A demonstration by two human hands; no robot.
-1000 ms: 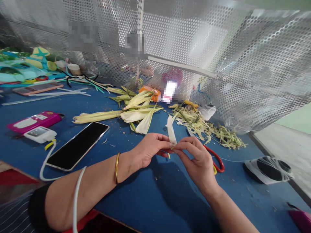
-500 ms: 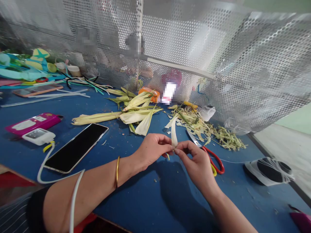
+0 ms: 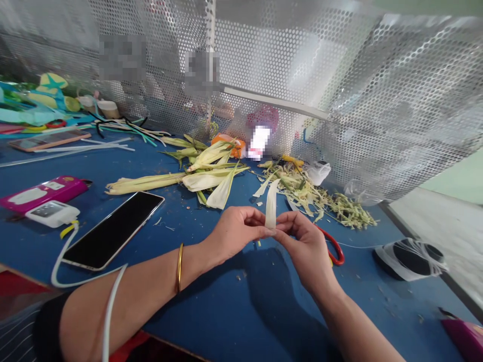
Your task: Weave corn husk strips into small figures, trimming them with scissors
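Note:
A pale strip of corn husk (image 3: 270,203) stands upright between my hands, its lower end pinched at the fingertips. My left hand (image 3: 239,229), with a gold bangle on the wrist, grips it from the left between thumb and fingers. From the right, my right hand (image 3: 302,236) pinches the same lower end, the two thumbs almost meeting. Under and behind the right hand lie red-handled scissors (image 3: 335,246), mostly hidden. Beyond the hands are whole corn husks (image 3: 211,178) in a bunch, and a heap of husk scraps (image 3: 298,188) to their right.
A black-screened phone (image 3: 115,229) and a magenta device (image 3: 45,193) lie at the left; a white cable crosses my left forearm. A thread spool (image 3: 409,259) in plastic wrap is at the right. A perforated metal screen (image 3: 271,55) stands along the back of the blue table (image 3: 211,311).
The view has shifted slightly to the right. The husk strip now shows its broad face more, and my fingers have moved a little at its lower end. The right hand covers more of the scissors.

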